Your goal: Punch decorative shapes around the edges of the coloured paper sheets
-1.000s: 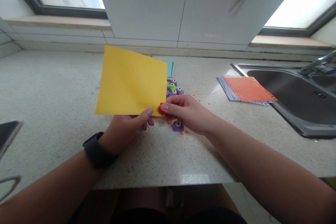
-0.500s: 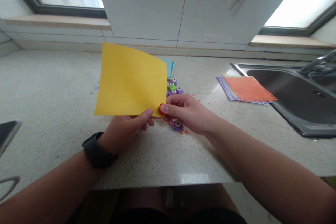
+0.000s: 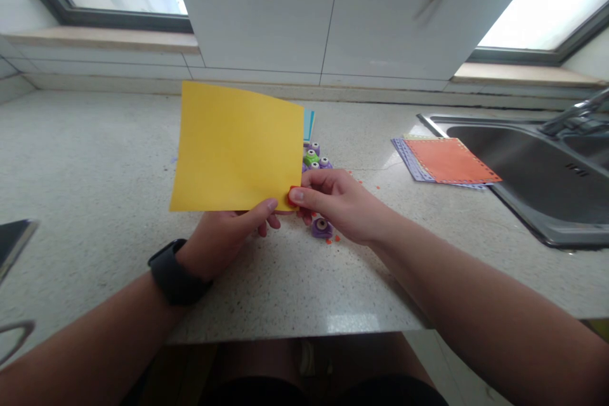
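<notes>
A sheet of yellow paper (image 3: 238, 149) is held up over the counter, its top edge slightly curved. My left hand (image 3: 242, 221) grips the bottom edge of the sheet, thumb in front and fingers behind. At the lower right corner, my right hand (image 3: 333, 203) pinches a small red paper punch (image 3: 292, 195) set on the paper's edge; thumb and fingers hide most of it. Just below the right hand lies a purple one-eyed punch (image 3: 322, 228), with small orange paper bits (image 3: 337, 238) beside it. Behind the sheet sit several purple ones and a green one-eyed punch (image 3: 311, 157).
To the right, orange paper (image 3: 451, 162) with holes along its edges lies on purple sheets (image 3: 413, 163), overlapping the rim of a steel sink (image 3: 523, 203). Blue paper (image 3: 309, 124) shows behind the yellow sheet. A dark flat object (image 3: 16, 241) is at the left edge.
The yellow sheet's top edge has tipped slightly down and flattened, and its right edge has shifted a little. Both hands stay nearly in place with the same grips.
</notes>
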Motion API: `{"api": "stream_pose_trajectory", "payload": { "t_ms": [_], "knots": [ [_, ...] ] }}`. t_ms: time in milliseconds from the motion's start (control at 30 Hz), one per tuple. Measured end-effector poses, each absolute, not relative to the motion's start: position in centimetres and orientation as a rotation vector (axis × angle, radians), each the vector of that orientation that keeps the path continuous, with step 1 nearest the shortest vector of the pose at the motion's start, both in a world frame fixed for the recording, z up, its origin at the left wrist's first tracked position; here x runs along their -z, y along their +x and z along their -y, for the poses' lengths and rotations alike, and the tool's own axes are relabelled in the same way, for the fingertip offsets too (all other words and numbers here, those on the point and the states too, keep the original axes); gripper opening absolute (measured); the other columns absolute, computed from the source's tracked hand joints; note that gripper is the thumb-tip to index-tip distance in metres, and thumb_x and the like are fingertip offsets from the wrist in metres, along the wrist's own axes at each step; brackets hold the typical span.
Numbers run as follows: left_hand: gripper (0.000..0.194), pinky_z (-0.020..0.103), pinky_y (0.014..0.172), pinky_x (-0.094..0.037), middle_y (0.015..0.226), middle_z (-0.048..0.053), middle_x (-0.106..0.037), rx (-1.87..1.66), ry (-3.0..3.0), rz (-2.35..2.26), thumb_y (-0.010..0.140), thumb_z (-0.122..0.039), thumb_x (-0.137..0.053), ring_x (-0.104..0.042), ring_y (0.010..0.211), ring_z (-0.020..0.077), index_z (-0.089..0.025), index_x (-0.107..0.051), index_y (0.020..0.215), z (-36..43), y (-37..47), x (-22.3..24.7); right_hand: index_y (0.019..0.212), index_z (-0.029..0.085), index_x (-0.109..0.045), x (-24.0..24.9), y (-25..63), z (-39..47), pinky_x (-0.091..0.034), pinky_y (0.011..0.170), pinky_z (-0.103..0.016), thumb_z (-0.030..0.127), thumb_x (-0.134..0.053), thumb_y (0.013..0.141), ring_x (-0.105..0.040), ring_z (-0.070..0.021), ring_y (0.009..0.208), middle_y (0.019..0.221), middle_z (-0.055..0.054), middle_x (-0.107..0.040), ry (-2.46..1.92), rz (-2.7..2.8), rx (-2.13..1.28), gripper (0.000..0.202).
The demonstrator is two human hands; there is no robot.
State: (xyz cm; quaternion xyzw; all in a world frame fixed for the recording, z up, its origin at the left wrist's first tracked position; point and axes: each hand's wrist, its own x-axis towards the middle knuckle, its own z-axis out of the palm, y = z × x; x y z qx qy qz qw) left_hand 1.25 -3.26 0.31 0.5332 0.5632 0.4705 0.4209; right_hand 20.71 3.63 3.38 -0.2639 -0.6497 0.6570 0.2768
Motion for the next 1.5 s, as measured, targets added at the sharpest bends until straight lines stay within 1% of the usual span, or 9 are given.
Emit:
{"api": "stream_pose_trajectory", "payload": {
  "t_ms": [167,533,700,933,1067,1233,1333,1500],
  "knots": [
    [0.029,0.031,0.059,-0.050,0.063,0.000,-0.070,-1.206,1.314,-1.375,0.086,-0.044,-0.070,-0.060,0.057,0.0172,-0.025,-0.071,0.065,3.25,1.29,-0.36,0.072,0.017,-0.057,-3.43,20.68,-3.56,-0.038,0.052,-0.024,0.041,-0.071,0.087,-0.053,-0.0105,0.058,0.064,0.001,-0.058,-0.712,1.753,-1.741,0.032],
    [0.029,0.028,0.059,-0.050,0.064,0.001,-0.069,-1.207,1.317,-1.347,0.088,-0.043,-0.069,-0.059,0.058,0.0159,-0.022,-0.070,0.068,3.39,1.19,-0.33,0.072,0.018,-0.055,-3.60,20.69,-3.58,-0.037,0.047,-0.022,0.047,-0.074,0.084,-0.052,-0.0095,0.054,0.063,0.002,-0.059,-0.723,1.741,-1.800,0.037],
    [0.030,0.028,0.061,-0.050,0.065,0.001,-0.068,-1.190,1.329,-1.355,0.089,-0.043,-0.067,-0.058,0.060,0.0160,-0.021,-0.070,0.069,3.40,1.17,-0.41,0.074,0.017,-0.059,-3.41,20.81,-3.70,-0.036,0.046,-0.021,0.047,-0.076,0.082,-0.052,-0.0094,0.054,0.064,0.001,-0.060,-0.723,1.719,-1.835,0.036],
    [0.031,0.029,0.062,-0.049,0.063,0.001,-0.067,-1.184,1.329,-1.391,0.089,-0.042,-0.066,-0.058,0.058,0.0158,-0.021,-0.068,0.066,3.31,1.31,-0.60,0.079,0.017,-0.063,-3.11,20.77,-3.78,-0.038,0.046,-0.022,0.043,-0.081,0.078,-0.053,-0.0101,0.056,0.067,0.001,-0.062,-0.731,1.616,-1.904,0.032],
    [0.031,0.030,0.062,-0.049,0.064,0.001,-0.067,-1.190,1.306,-1.373,0.089,-0.043,-0.067,-0.057,0.058,0.0160,-0.020,-0.069,0.068,3.31,1.22,-0.44,0.078,0.017,-0.063,-3.08,20.67,-3.74,-0.037,0.045,-0.021,0.040,-0.083,0.076,-0.051,-0.0086,0.053,0.066,0.002,-0.061,-0.741,1.536,-1.952,0.030],
    [0.032,0.030,0.060,-0.048,0.066,0.001,-0.067,-1.223,1.270,-1.356,0.090,-0.044,-0.066,-0.057,0.059,0.0158,-0.019,-0.069,0.069,3.28,1.15,-0.06,0.083,0.016,-0.068,-2.92,20.74,-3.92,-0.036,0.047,-0.021,0.038,-0.084,0.075,-0.049,-0.0063,0.053,0.075,0.001,-0.063,-0.761,1.466,-1.956,0.028],
    [0.033,0.030,0.061,-0.048,0.066,0.001,-0.067,-1.231,1.271,-1.350,0.091,-0.043,-0.065,-0.057,0.059,0.0156,-0.019,-0.068,0.069,3.32,1.17,0.03,0.080,0.015,-0.069,-3.01,20.82,-4.08,-0.035,0.047,-0.021,0.041,-0.082,0.077,-0.048,-0.0067,0.053,0.070,0.001,-0.061,-0.784,1.463,-1.945,0.029],
    [0.032,0.030,0.059,-0.048,0.066,0.001,-0.067,-1.233,1.270,-1.336,0.090,-0.044,-0.066,-0.057,0.058,0.0153,-0.019,-0.069,0.070,3.34,1.16,0.08,0.076,0.015,-0.068,-3.19,20.88,-4.16,-0.038,0.050,-0.021,0.043,-0.081,0.077,-0.051,-0.0080,0.055,0.067,0.001,-0.060,-0.769,1.451,-1.941,0.030]
  ]
}}
